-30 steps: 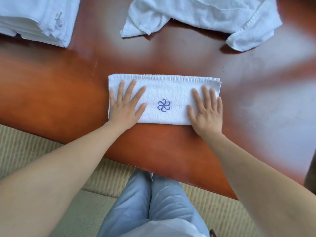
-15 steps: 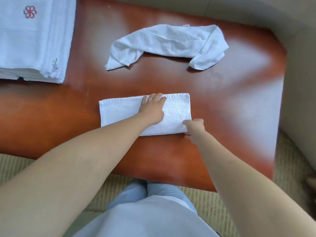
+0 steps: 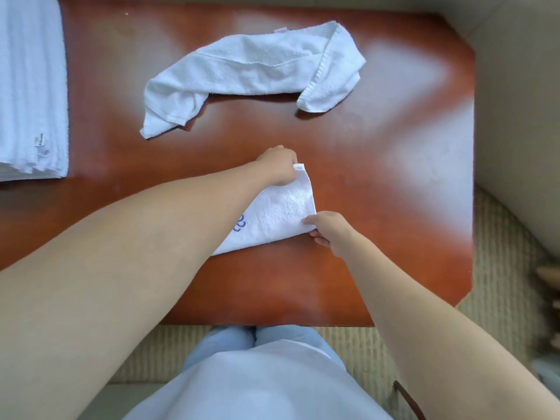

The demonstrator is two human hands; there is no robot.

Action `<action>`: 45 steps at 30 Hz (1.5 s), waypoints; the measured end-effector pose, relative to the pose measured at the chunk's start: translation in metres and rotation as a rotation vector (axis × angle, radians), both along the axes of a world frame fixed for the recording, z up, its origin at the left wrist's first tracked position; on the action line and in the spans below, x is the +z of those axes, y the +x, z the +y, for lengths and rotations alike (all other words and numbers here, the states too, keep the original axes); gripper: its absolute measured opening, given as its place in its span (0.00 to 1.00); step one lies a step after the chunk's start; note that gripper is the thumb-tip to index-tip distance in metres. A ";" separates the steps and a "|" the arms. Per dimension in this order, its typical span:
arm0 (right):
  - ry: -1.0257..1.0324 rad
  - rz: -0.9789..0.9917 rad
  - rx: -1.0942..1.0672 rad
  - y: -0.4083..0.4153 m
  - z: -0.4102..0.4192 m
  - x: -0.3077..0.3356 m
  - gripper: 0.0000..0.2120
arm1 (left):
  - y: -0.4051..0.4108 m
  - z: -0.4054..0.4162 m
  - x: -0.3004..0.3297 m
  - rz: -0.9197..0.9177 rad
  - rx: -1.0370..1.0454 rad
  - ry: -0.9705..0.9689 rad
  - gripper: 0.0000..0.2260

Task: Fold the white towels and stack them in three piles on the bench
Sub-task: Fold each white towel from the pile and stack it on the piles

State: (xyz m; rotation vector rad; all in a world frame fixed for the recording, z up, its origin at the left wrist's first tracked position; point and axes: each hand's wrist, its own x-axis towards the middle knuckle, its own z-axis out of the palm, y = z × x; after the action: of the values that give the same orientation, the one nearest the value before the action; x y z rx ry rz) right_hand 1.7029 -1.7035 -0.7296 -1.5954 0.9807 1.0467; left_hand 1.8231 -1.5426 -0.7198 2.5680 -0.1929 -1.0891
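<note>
A folded white towel (image 3: 274, 215) with a blue embroidered mark lies on the reddish-brown bench (image 3: 378, 165) in front of me. My left hand (image 3: 278, 166) pinches its far right corner, and my forearm hides the towel's left part. My right hand (image 3: 328, 231) pinches the near right corner. The right end is lifted off the bench. A crumpled white towel (image 3: 251, 71) lies loose farther back. A stack of folded white towels (image 3: 30, 95) sits at the far left.
The bench ends at a cut corner on the right (image 3: 466, 40), with a pale wall or cushion beyond. Woven matting (image 3: 500, 268) covers the floor to the right and below. My knees in light blue cloth (image 3: 254, 344) meet the bench's near edge.
Both hands left their flat press on the towel. They moved to its right end and took hold of the two corners, raising that end. The camera view shifted right and back.
</note>
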 end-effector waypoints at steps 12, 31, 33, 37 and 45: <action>-0.169 -0.615 0.338 0.033 0.086 0.102 0.06 | -0.038 0.159 0.097 -0.240 0.396 -0.244 0.10; -0.124 -1.199 0.699 -0.086 0.425 0.287 0.06 | -0.281 0.507 0.267 -0.674 0.712 -0.321 0.10; -0.095 -1.227 0.726 -0.095 0.457 0.296 0.04 | -0.297 0.536 0.279 -0.697 0.745 -0.315 0.10; -0.027 -1.264 0.760 -0.102 0.519 0.314 0.07 | -0.319 0.592 0.304 -0.742 0.813 -0.267 0.07; 0.074 -1.352 0.831 -0.082 0.636 0.342 0.04 | -0.320 0.702 0.337 -0.851 0.933 -0.209 0.06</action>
State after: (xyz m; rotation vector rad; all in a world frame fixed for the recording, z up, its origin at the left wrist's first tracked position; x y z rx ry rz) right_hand 1.6212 -1.0671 -0.3876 -2.1160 -0.6620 0.2371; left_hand 1.5031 -0.8410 -0.3823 2.2900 0.6001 0.3413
